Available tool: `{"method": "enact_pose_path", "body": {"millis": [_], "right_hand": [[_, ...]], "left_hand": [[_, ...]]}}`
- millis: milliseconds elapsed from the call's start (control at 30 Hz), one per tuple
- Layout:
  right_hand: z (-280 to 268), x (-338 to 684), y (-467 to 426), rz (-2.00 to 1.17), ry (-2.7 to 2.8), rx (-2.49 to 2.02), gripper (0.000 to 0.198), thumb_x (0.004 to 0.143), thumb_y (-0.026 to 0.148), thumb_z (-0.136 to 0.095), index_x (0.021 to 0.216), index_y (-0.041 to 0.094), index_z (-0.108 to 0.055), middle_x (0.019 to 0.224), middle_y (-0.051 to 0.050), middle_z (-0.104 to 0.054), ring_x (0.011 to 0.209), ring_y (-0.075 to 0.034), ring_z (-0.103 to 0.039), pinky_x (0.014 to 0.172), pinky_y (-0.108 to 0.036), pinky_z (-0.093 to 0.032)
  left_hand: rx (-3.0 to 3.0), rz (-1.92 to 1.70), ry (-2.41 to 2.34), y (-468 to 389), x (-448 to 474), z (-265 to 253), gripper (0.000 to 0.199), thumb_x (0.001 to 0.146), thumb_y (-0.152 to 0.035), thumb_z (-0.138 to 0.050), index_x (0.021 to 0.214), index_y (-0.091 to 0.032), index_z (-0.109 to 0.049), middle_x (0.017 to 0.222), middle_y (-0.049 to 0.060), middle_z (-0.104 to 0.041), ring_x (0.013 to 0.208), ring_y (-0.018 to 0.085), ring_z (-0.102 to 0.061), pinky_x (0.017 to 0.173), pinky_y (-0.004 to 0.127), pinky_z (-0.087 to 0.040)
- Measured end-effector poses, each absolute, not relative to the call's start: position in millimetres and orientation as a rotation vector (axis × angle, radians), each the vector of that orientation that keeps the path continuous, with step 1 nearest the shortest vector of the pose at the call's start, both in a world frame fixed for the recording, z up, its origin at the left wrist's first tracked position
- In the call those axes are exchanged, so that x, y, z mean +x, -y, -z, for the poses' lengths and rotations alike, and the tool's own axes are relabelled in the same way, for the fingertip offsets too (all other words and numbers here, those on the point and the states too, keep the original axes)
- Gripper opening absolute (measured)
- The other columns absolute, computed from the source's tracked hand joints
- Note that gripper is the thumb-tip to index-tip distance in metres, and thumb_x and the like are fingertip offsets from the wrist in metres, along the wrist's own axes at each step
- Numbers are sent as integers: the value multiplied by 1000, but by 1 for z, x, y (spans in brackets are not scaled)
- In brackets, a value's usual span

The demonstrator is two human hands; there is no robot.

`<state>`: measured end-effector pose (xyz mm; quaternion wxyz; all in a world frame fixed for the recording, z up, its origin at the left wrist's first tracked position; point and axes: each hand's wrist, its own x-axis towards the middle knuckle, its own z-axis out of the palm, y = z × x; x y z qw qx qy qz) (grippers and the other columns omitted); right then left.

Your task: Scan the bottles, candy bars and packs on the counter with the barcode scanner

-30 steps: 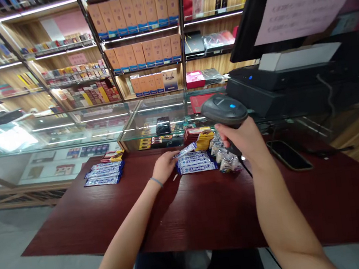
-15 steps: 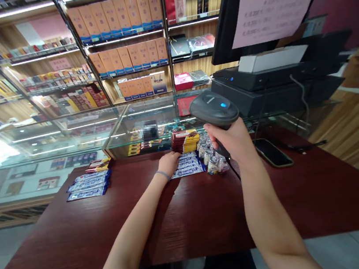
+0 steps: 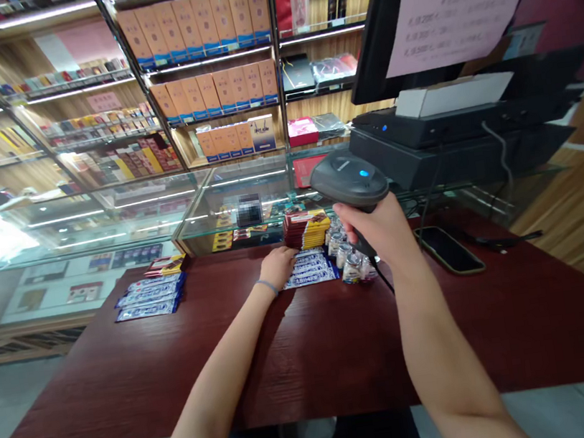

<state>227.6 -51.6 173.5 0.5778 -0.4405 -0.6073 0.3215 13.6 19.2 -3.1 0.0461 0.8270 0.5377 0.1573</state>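
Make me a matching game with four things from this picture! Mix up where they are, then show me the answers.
Things:
1. barcode scanner
2. smartphone
3. pink paper
4. left hand

Places:
A. on the monitor
B. at the left end of the blue-and-white packets near the middle
C. held up in the right hand
D. lying on the tabletop, right of the right forearm

Right pairs: 1-C, 2-D, 3-A, 4-B
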Motion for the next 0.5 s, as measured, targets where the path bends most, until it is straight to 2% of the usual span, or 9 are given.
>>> {"method": "enact_pose_path", "body": {"millis": [300,400,500], "right_hand": [[-166,205,50,-745,1503,-1028,22,83,33,-69,68,25,-55,47,5,-52,39,-12,-47,44,-28,-41],[-157,191,46,-782,1552,-1069,18,80,35,-73,82,24,-59,53,5,-59,39,-13,-49,45,-29,-43],[-146,171,44,-776,1656,-1094,22,79,37,-73,93,23,-63,61,2,-66,42,-15,-54,48,-31,-47]], "left_hand": [[2485,-792,-1625,1,-43,-9,29,100,-22,-56,122,-21,-74,125,9,-73,117,25,-66,106,37,-52],[2438,-910,-1730,14,-78,-12,29,99,-20,-55,122,-22,-74,126,9,-72,117,25,-66,106,38,-52],[2416,-961,-1805,30,-117,-12,30,99,-17,-55,121,-23,-74,124,9,-73,116,24,-66,106,39,-52]]}}
